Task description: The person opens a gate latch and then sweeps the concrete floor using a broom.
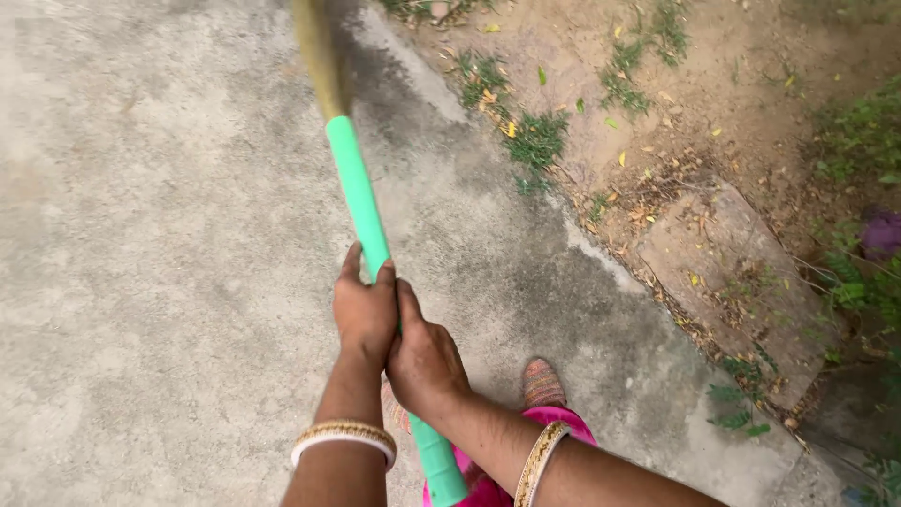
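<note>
Gripping the green handle (361,192) of a broom, the left hand (364,310) was clenched around it with the thumb and fingers wrapped over the top. The right hand (424,361) was closed around the same handle just below, touching the left. The handle slanted up and away from the person over the concrete ground (160,235), and the straw bristles (317,52) at its far end were blurred. Both wrists wore bangles (345,437). A slippered foot (542,383) stood on the concrete beside pink cloth (563,421). To the right lay dirt with grass tufts (535,139) and dry leaves.
</note>
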